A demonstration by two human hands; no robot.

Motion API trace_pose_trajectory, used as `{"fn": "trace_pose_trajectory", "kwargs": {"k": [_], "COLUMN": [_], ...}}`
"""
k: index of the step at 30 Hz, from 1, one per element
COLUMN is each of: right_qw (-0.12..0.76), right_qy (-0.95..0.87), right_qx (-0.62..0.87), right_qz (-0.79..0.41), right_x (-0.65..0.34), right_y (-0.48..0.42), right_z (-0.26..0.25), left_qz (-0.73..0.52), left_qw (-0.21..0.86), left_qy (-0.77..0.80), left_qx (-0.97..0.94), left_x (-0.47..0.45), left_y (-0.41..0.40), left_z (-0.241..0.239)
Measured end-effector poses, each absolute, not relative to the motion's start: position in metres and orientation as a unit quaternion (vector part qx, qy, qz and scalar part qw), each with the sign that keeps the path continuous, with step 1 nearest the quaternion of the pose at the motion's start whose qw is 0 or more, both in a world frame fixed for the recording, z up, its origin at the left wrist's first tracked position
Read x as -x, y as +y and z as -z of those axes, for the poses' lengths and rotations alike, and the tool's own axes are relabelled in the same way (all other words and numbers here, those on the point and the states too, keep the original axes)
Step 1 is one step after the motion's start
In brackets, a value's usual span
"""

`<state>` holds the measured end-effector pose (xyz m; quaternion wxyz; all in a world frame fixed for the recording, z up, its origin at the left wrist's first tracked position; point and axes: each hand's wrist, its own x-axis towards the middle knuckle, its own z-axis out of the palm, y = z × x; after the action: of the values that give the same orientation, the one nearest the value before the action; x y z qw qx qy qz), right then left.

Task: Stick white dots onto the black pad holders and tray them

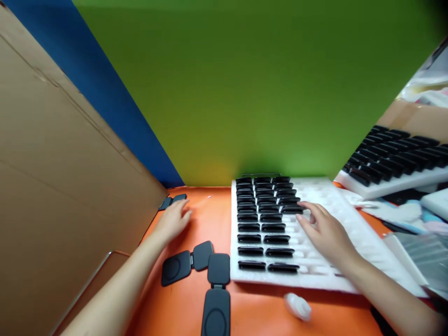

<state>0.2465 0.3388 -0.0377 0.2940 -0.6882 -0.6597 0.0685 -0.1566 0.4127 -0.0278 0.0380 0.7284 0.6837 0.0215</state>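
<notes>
My left hand [174, 219] lies on the orange table, fingers reaching a dark folding pad [172, 200] at the foot of the cardboard wall. My right hand [322, 229] rests on a white foam tray [353, 224], its fingertips at a black part [291, 210] in the third column of slots. The tray's left columns hold several black parts; its right side has bare slots. Two more dark hinged pads [185, 262] [217, 294] lie on the table near me, between my arms.
A tall cardboard sheet [59, 163] stands on the left. A green panel [252, 88] closes the back. Another foam tray [395, 161] full of black parts sits raised at the right, above papers. A small white object [297, 305] lies near the tray's front edge.
</notes>
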Motion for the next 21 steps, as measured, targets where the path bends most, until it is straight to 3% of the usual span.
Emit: {"fn": "trace_pose_trajectory", "kwargs": {"k": [8, 21], "right_qw": [0.307, 0.322], "right_qy": [-0.659, -0.667], "right_qx": [0.682, 0.668], "right_qz": [-0.081, -0.075], "right_x": [-0.247, -0.248], "right_y": [0.339, 0.337], "right_z": [0.036, 0.037], "left_qz": [0.015, -0.099], "left_qw": [-0.004, 0.008], "left_qy": [0.705, 0.601], "left_qx": [-0.709, -0.793], "left_x": [0.177, 0.147], "left_y": [0.471, 0.334], "left_z": [0.042, 0.036]}}
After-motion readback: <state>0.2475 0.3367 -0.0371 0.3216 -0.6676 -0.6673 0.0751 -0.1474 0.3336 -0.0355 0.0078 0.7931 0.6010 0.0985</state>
